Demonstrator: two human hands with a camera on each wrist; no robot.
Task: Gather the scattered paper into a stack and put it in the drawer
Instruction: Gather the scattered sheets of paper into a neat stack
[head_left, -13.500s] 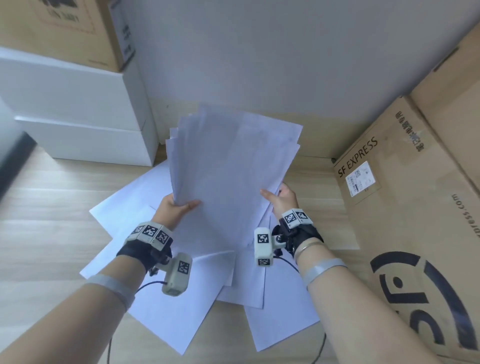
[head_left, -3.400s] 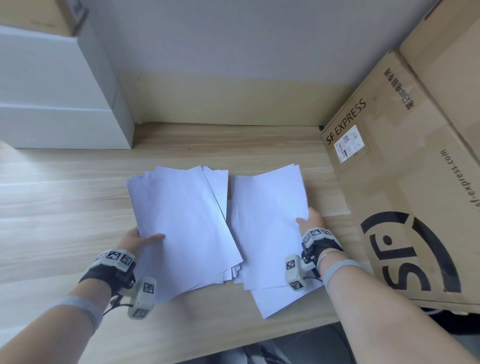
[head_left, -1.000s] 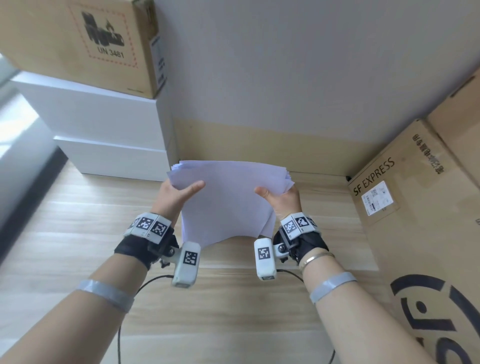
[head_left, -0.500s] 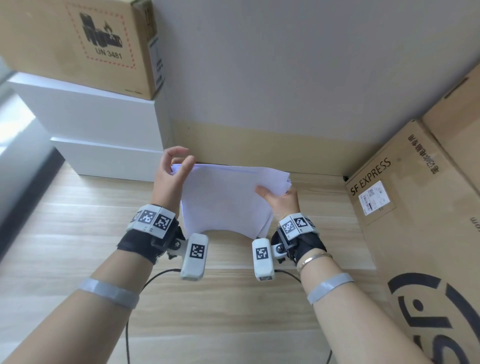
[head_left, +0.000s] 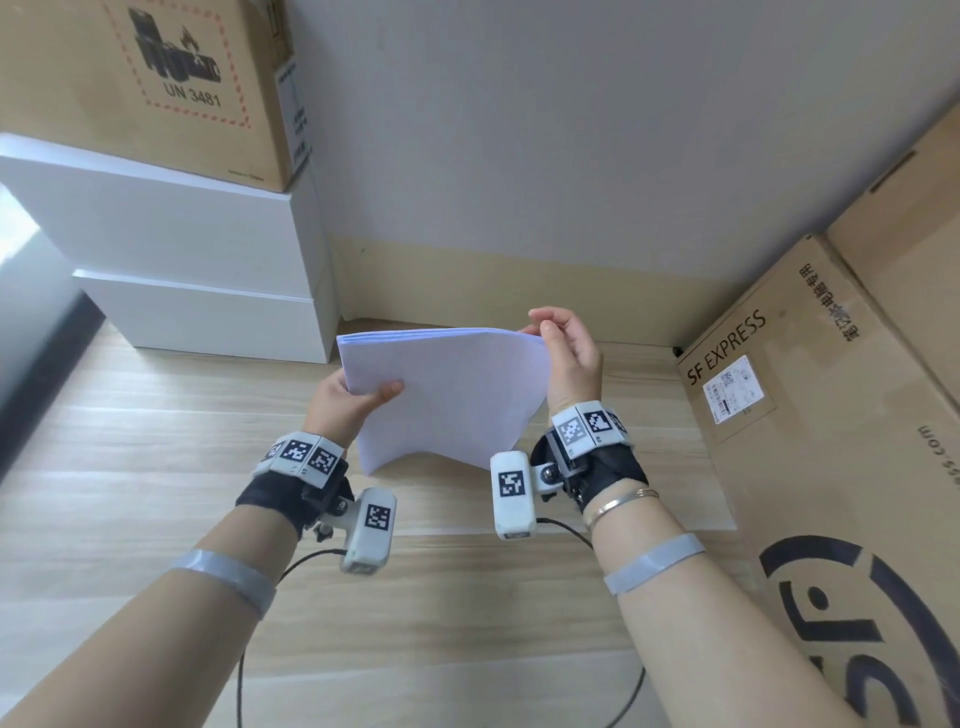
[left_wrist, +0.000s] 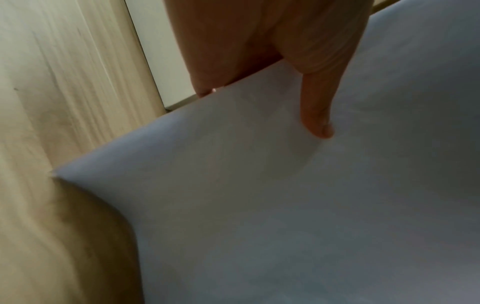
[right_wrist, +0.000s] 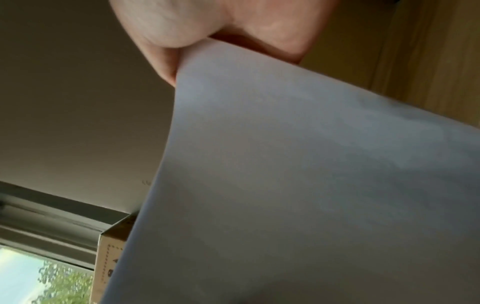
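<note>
A stack of white paper (head_left: 447, 395) is held in the air above the wooden desk (head_left: 156, 467), with its sheets roughly squared and its lower edge sagging. My left hand (head_left: 363, 395) grips the stack's left edge, thumb on top and fingers hidden underneath. In the left wrist view the thumb (left_wrist: 317, 115) presses on the paper (left_wrist: 285, 205). My right hand (head_left: 545, 325) is raised at the stack's top right corner and pinches it. The right wrist view shows the paper (right_wrist: 298, 185) running up between the thumb and fingers (right_wrist: 272, 37). No drawer is visible.
Two white boxes (head_left: 182, 270) stand stacked at the back left with a brown carton (head_left: 156, 88) on top. A large SF Express carton (head_left: 831, 441) fills the right side. The wall (head_left: 519, 156) stands close behind the desk.
My left hand has dropped from the stack's top left corner to grip the left edge. My right hand has risen from the right edge to the top right corner.
</note>
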